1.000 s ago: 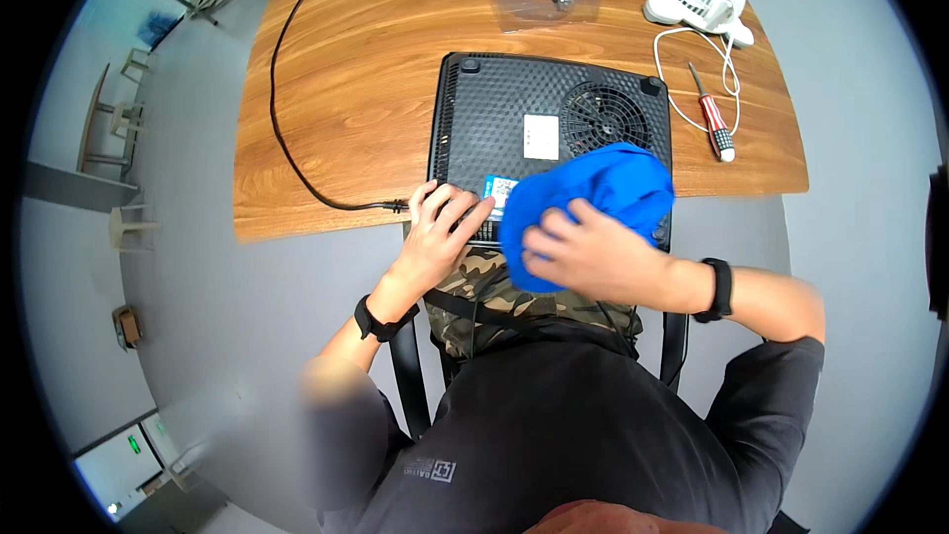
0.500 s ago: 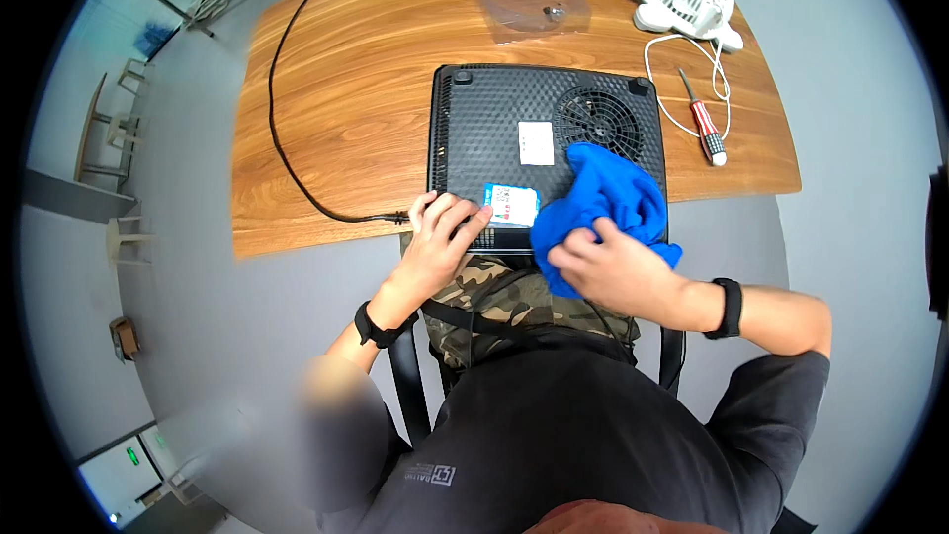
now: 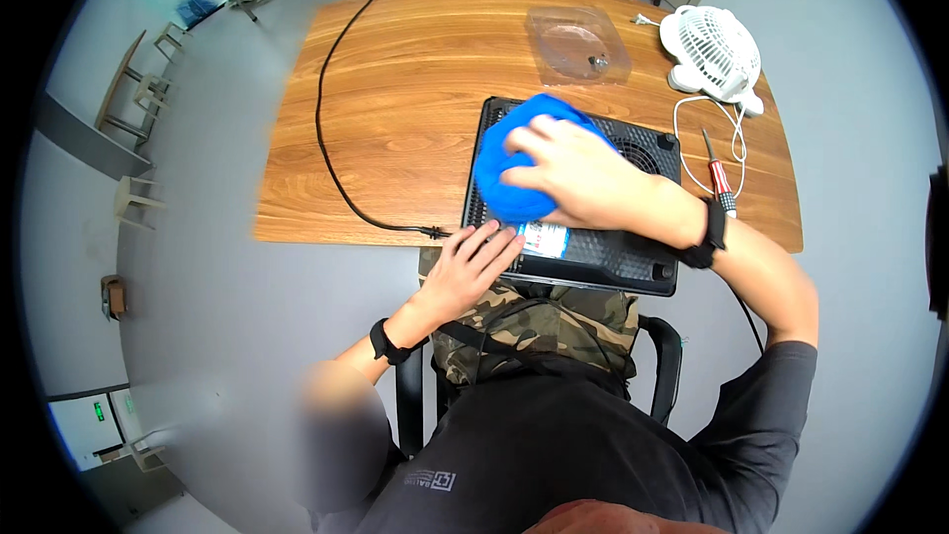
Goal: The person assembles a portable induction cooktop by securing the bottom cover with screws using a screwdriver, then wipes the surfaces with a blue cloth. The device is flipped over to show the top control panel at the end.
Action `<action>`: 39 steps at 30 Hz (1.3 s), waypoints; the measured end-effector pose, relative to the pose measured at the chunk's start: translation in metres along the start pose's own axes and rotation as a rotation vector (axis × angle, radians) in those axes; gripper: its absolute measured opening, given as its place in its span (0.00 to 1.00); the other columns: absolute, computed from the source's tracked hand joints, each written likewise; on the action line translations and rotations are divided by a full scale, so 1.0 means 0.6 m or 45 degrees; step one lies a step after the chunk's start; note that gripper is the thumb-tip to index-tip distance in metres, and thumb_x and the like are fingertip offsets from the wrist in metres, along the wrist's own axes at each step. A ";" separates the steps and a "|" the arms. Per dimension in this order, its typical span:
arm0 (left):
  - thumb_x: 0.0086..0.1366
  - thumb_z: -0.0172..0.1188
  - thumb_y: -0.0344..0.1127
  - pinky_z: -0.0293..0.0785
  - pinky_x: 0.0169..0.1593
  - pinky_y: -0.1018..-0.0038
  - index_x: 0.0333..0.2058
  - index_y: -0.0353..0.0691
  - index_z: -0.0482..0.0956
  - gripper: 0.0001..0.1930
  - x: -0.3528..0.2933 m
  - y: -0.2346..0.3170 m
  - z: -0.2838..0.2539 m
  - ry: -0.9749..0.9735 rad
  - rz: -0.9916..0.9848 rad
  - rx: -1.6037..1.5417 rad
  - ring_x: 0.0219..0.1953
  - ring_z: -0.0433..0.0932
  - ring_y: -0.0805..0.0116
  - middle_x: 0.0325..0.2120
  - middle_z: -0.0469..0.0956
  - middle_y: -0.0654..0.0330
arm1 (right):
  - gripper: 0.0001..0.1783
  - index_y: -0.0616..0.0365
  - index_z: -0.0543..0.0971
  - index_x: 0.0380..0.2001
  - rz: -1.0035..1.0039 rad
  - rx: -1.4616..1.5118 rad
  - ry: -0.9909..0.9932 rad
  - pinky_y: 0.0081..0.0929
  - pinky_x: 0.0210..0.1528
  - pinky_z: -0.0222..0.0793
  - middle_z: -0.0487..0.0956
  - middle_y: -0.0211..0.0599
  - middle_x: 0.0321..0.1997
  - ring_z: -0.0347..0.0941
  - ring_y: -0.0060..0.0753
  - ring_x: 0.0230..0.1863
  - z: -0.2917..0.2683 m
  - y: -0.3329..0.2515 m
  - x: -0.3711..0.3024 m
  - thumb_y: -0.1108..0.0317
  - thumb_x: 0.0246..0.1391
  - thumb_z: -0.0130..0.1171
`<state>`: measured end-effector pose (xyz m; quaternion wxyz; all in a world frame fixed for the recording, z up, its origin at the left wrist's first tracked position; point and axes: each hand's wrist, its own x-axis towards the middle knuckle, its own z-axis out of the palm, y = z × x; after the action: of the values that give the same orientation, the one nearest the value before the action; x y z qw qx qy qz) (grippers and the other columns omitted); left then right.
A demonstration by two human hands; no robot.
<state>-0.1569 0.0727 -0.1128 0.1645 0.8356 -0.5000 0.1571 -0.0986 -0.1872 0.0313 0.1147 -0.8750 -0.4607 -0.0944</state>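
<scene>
A black flat appliance (image 3: 608,255), likely an induction cooker turned underside up, lies at the near edge of the wooden table. Its base has a round fan grille (image 3: 641,153), small feet and a blue-and-white label (image 3: 548,240). My right hand (image 3: 583,176) grips a blue cloth (image 3: 507,170) and presses it onto the far left part of the base, covering much of it. With fingers stretched out, my left hand (image 3: 471,271) lies on the near left corner, beside the black power cord (image 3: 322,129) and the label.
A white fan (image 3: 714,51) with a pale cable stands on the table (image 3: 415,79) at the far right. A red-handled screwdriver (image 3: 720,183) lies nearer, by my right forearm. Beyond the appliance is a clear plastic tray (image 3: 563,38) holding small metal bits.
My right hand has carried the blue cloth from the appliance's near right side to its far left. The appliance now sits slightly skewed. My head view has shifted.
</scene>
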 end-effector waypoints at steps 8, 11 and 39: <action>0.51 0.65 0.25 0.67 0.63 0.55 0.67 0.43 0.71 0.40 0.003 0.009 -0.009 0.013 -0.073 -0.063 0.62 0.70 0.54 0.62 0.72 0.60 | 0.23 0.51 0.87 0.46 -0.233 -0.110 -0.490 0.38 0.57 0.68 0.74 0.34 0.53 0.67 0.40 0.61 0.101 0.028 0.126 0.57 0.46 0.75; 0.45 0.69 0.24 0.67 0.62 0.55 0.67 0.44 0.72 0.44 0.002 0.008 -0.007 0.027 -0.070 -0.070 0.62 0.70 0.53 0.60 0.73 0.60 | 0.21 0.51 0.87 0.46 -0.212 -0.031 -0.520 0.40 0.60 0.67 0.74 0.35 0.54 0.67 0.41 0.62 0.087 0.050 0.128 0.59 0.48 0.73; 0.43 0.76 0.29 0.61 0.64 0.48 0.65 0.42 0.70 0.46 0.020 0.035 -0.011 -0.122 -0.144 0.110 0.65 0.64 0.48 0.60 0.67 0.51 | 0.28 0.57 0.80 0.53 1.252 -0.693 0.154 0.47 0.63 0.71 0.74 0.48 0.60 0.69 0.56 0.61 -0.120 0.253 -0.564 0.70 0.45 0.70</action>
<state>-0.1709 0.0566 -0.0994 0.1128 0.8755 -0.4519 0.1286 -0.1659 -0.5565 -0.0089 -0.0585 -0.9777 0.0496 -0.1953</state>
